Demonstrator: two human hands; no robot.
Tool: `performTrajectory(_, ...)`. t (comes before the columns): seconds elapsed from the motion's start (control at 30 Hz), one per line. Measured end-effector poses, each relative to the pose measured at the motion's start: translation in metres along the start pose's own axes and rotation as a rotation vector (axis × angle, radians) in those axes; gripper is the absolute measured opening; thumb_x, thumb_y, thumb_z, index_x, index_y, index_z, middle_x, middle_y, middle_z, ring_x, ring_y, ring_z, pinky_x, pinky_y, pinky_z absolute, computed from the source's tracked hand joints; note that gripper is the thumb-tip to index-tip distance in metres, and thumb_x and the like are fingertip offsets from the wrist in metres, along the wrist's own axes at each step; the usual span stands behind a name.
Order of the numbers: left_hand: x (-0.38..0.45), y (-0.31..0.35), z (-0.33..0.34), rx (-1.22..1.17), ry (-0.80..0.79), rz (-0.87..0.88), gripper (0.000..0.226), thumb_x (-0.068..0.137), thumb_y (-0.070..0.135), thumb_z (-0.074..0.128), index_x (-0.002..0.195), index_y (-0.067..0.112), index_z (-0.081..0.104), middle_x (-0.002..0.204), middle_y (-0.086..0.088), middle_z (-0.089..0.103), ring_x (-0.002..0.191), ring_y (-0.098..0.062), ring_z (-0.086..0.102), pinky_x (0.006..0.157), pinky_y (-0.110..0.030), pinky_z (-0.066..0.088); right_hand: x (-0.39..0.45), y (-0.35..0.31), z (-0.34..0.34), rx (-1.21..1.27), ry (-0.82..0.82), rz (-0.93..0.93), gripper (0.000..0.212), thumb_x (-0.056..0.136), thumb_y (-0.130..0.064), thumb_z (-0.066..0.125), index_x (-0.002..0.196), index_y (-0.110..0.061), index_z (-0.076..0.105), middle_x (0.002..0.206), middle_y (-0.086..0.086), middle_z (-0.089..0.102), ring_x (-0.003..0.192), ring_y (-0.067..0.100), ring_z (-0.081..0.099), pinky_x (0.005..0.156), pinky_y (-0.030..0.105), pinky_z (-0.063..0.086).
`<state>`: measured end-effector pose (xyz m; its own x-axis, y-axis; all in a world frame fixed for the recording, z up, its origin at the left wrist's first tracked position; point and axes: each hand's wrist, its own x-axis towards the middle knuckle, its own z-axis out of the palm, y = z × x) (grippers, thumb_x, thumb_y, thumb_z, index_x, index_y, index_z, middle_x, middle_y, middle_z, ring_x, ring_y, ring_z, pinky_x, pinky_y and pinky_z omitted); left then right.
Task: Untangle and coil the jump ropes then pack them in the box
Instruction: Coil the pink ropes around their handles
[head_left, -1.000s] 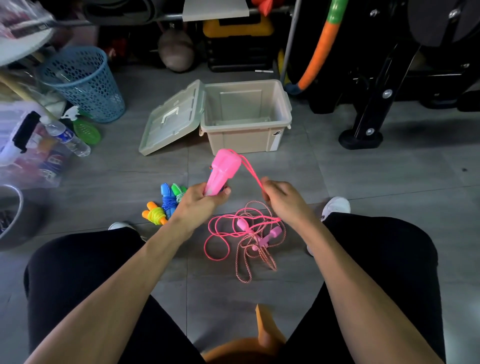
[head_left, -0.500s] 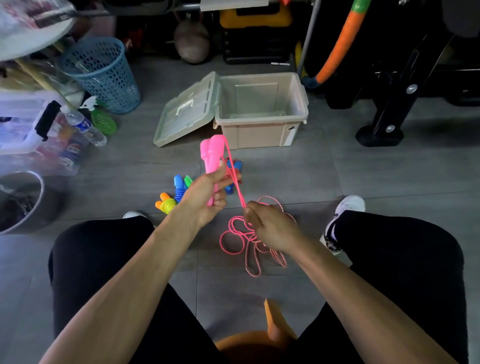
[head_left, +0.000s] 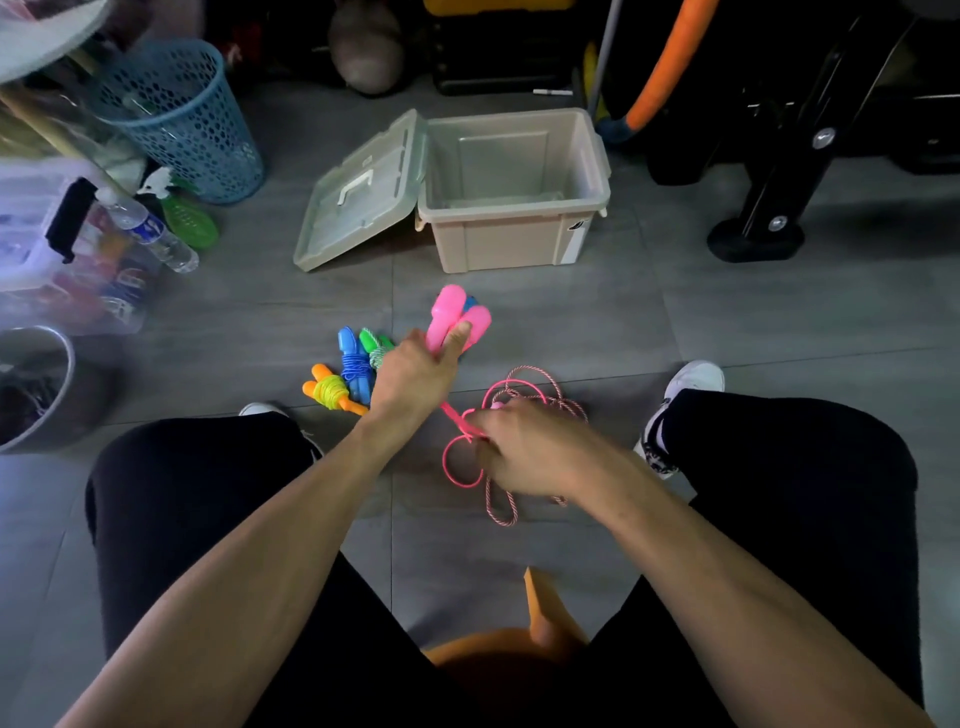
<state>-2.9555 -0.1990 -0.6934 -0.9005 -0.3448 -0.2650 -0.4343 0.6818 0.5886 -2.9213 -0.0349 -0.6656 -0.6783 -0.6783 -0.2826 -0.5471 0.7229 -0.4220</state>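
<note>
Two bright pink plastic jump-rope handles (head_left: 457, 317) stand side by side in the left hand (head_left: 415, 374), whose fingers and thumb curl round their lower ends above the grey tiled floor (head_left: 727, 322). From them the thin pink cord (head_left: 462, 467) runs down to the right hand (head_left: 530, 452), which pinches it low, just over a loose heap of pink loops mixed with a red-and-white twisted cord (head_left: 498, 512) on the tiles. The cord looks light, limp and fairly slick, so it should slide through a loose pinch yet snag wherever loops cross; the rigid handles seem the best anchor, with the free hand feeding cord a short way from them. Three coiled ropes in orange (head_left: 332, 392), blue (head_left: 353, 364) and green (head_left: 375, 347) lie bundled just left of the left hand. The beige plastic box (head_left: 514, 234) sits open beyond, its lid (head_left: 358, 197) hanging to its left; no rope shows inside it.
</note>
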Motion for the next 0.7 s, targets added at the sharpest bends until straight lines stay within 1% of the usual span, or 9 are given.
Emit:
performTrajectory(0.07, 0.002, -0.003, 0.006, 0.073, -0.036, -0.007, 0.059, 0.091, 0.068, 0.031, 0.090, 0.012, 0.051, 0.084, -0.009, 0.055, 0.092, -0.035, 0.060, 0.069, -0.034, 0.036, -0.004, 0.013, -0.015, 0.032, 0.075, 0.044, 0.020, 0.094, -0.028, 0.044, 0.091, -0.013, 0.057, 0.090, 0.012, 0.065, 0.084, 0.035, 0.061, 0.064, 0.039, 0.047)
performTrajectory(0.17, 0.000, 0.002, 0.010, 0.062, -0.108, -0.037, 0.074, 0.093, 0.068, 0.020, 0.106, 0.008, 0.061, 0.101, -0.015, 0.065, 0.099, -0.034, 0.061, 0.070, -0.034, 0.037, -0.008, 0.031, -0.033, 0.059, 0.209, 0.101, 0.023, 0.098, -0.033, 0.046, 0.091, -0.018, 0.061, 0.091, 0.007, 0.067, 0.084, 0.031, 0.059, 0.066, 0.035, 0.043)
performTrajectory(0.3, -0.012, 0.018, 0.011, -0.002, -0.245, -0.083, 0.088, 0.087, 0.077, 0.013, 0.123, 0.011, 0.059, 0.123, -0.014, 0.061, 0.114, -0.033, 0.056, 0.062, -0.032, 0.031, -0.004, 0.032, -0.034, 0.128, 0.144, 0.081, 0.024, 0.101, -0.029, 0.045, 0.080, -0.018, 0.051, 0.085, 0.012, 0.062, 0.079, 0.032, 0.054, 0.070, 0.044, 0.047)
performTrajectory(0.4, -0.021, 0.022, 0.008, -0.065, -0.414, -0.096, 0.098, 0.079, 0.086, 0.012, 0.135, 0.015, 0.050, 0.136, -0.011, 0.054, 0.124, -0.031, 0.050, 0.082, -0.037, 0.035, -0.002, 0.038, -0.036, 0.155, 0.182, 0.134, 0.023, 0.100, -0.026, 0.045, 0.086, -0.011, 0.056, 0.078, 0.008, 0.058, 0.075, 0.031, 0.053, 0.068, 0.044, 0.048)
performTrajectory(0.47, -0.026, 0.024, 0.006, -0.088, -0.485, -0.050, 0.113, 0.064, 0.096, 0.014, 0.131, 0.013, 0.051, 0.129, -0.010, 0.058, 0.122, -0.031, 0.053, 0.088, -0.036, 0.040, -0.002, 0.043, -0.038, 0.150, 0.218, 0.185, 0.022, 0.098, -0.025, 0.045, 0.095, -0.013, 0.063, 0.080, 0.008, 0.064, 0.078, 0.032, 0.058, 0.067, 0.041, 0.049)
performTrajectory(0.5, -0.028, 0.024, 0.008, -0.043, -0.492, 0.004, 0.116, 0.057, 0.100, 0.016, 0.122, 0.010, 0.054, 0.118, -0.010, 0.061, 0.114, -0.033, 0.056, 0.081, -0.032, 0.041, -0.003, 0.045, -0.038, 0.145, 0.230, 0.200, 0.021, 0.095, -0.023, 0.045, 0.099, -0.015, 0.065, 0.083, 0.008, 0.066, 0.079, 0.032, 0.059, 0.066, 0.038, 0.049)
performTrajectory(0.57, -0.029, 0.026, 0.010, 0.148, -0.458, 0.105, 0.111, 0.047, 0.104, 0.023, 0.103, 0.011, 0.052, 0.097, -0.006, 0.060, 0.093, -0.031, 0.060, 0.064, -0.030, 0.039, -0.006, 0.048, -0.037, 0.136, 0.228, 0.210, 0.018, 0.089, -0.018, 0.050, 0.096, -0.018, 0.067, 0.085, 0.008, 0.067, 0.079, 0.031, 0.060, 0.065, 0.035, 0.047)
performTrajectory(0.63, -0.025, 0.023, 0.007, 0.328, -0.427, 0.158, 0.113, 0.037, 0.105, 0.034, 0.100, 0.014, 0.050, 0.092, -0.001, 0.059, 0.083, -0.024, 0.058, 0.061, -0.032, 0.040, -0.007, 0.052, -0.037, 0.139, 0.200, 0.207, 0.012, 0.091, -0.022, 0.058, 0.089, -0.018, 0.069, 0.080, 0.005, 0.066, 0.076, 0.027, 0.060, 0.064, 0.034, 0.046)
performTrajectory(0.7, -0.021, 0.015, 0.006, 0.494, -0.450, 0.232, 0.099, 0.039, 0.097, 0.053, 0.097, 0.017, 0.048, 0.087, 0.003, 0.055, 0.077, -0.019, 0.056, 0.062, -0.030, 0.040, -0.009, 0.056, -0.040, 0.225, 0.191, 0.191, 0.019, 0.093, -0.033, 0.063, 0.085, -0.018, 0.072, 0.073, 0.000, 0.066, 0.066, 0.018, 0.057, 0.063, 0.032, 0.046)
